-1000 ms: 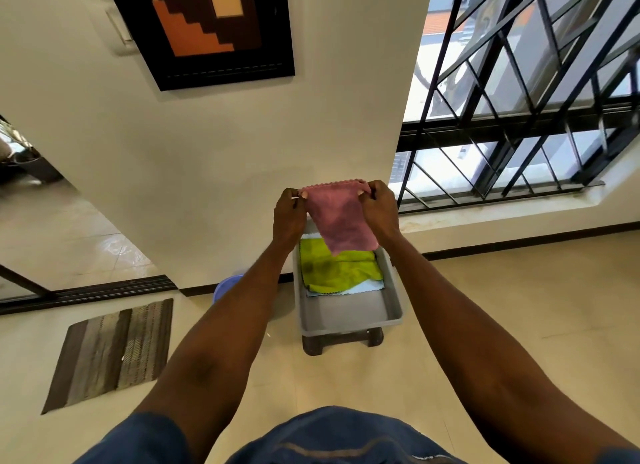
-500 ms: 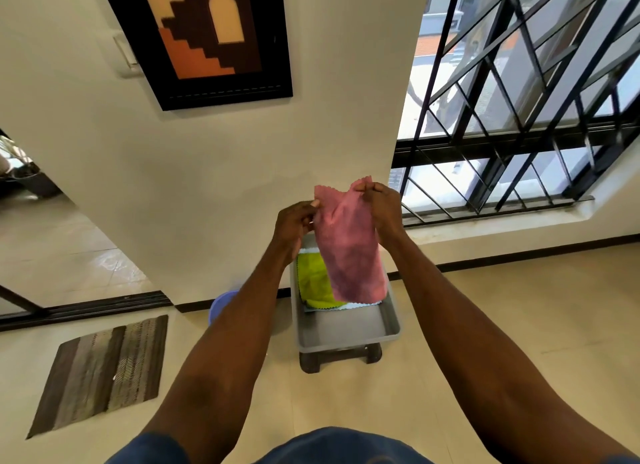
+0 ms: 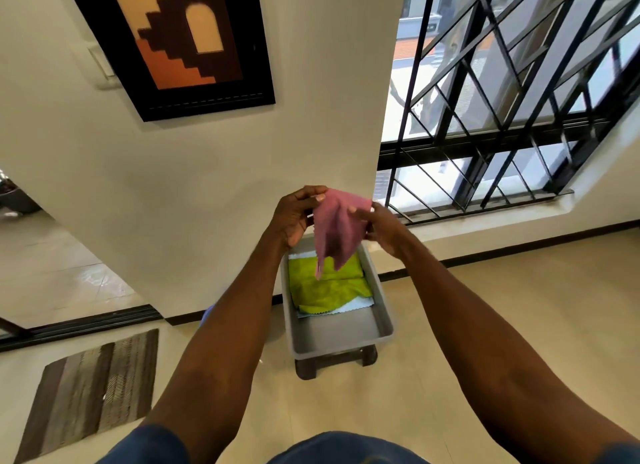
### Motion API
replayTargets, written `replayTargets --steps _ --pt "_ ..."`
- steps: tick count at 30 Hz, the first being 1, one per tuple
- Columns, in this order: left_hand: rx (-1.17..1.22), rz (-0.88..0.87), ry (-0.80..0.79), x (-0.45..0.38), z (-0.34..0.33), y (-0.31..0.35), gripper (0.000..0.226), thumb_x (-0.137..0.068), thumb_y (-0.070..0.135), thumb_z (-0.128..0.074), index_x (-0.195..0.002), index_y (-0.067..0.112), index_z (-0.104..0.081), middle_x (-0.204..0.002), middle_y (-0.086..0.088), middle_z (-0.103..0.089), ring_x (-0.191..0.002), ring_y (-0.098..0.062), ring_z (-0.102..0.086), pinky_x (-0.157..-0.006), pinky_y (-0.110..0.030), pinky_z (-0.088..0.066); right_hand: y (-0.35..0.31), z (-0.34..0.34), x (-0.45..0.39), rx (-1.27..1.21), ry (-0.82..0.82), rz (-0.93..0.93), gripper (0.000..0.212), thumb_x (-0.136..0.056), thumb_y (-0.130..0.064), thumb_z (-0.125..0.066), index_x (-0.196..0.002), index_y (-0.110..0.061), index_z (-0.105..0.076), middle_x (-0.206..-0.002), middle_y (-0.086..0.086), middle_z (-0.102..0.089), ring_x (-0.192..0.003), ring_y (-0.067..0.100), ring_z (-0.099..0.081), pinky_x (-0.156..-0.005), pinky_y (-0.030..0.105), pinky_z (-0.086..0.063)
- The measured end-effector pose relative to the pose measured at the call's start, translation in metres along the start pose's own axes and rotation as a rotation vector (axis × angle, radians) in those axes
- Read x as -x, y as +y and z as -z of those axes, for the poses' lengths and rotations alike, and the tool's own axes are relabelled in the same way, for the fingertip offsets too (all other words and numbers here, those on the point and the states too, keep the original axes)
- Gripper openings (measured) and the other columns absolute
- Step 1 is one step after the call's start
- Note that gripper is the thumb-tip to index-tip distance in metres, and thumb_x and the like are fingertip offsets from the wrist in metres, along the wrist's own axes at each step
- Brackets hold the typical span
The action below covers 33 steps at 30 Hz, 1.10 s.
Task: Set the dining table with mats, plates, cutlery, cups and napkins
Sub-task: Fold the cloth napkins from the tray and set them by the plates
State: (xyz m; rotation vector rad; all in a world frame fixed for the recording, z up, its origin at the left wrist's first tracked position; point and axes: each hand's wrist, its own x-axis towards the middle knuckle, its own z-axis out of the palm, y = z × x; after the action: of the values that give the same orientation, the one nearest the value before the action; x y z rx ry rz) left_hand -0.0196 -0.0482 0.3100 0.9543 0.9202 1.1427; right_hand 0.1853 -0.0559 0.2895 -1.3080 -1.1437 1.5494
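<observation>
Pink cloth napkin (image 3: 337, 233): soft matte weave, dusty rose, bunched at the top and hanging in a loose, tapering fold with two drooping corners. Held in the air between both hands, above the far end of a grey plastic tray (image 3: 341, 335). Left hand (image 3: 296, 214) pinching its upper left edge, fingers curled; right hand (image 3: 379, 226) gripping the right side, thumb on the cloth's face. Below, in the tray: a crumpled lime-green napkin (image 3: 329, 290) over a white one (image 3: 356, 306) with a zigzag edge. Tray rectangular, smooth, rounded rim, on a dark low stool (image 3: 334, 363) on the glossy cream floor tiles (image 3: 485, 307). Striped woven mat (image 3: 93, 391) to the left.
</observation>
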Motion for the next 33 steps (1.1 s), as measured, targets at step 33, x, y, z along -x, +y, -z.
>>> replayTargets --steps 33 --pt "-0.304 0.316 0.167 0.014 0.035 -0.067 0.051 -0.072 -0.027 -0.061 -0.117 -0.003 -0.066 -0.101 -0.011 -0.058 -0.082 -0.019 -0.06 -0.064 -0.021 -0.057 0.066 0.003 0.005 -0.086 0.231 -0.128 0.037 -0.072 0.017 -0.063 -0.102 -0.006 -0.066 -0.096 0.014 -0.065 -0.086 0.024 -0.06 -0.065 0.03 -0.05"
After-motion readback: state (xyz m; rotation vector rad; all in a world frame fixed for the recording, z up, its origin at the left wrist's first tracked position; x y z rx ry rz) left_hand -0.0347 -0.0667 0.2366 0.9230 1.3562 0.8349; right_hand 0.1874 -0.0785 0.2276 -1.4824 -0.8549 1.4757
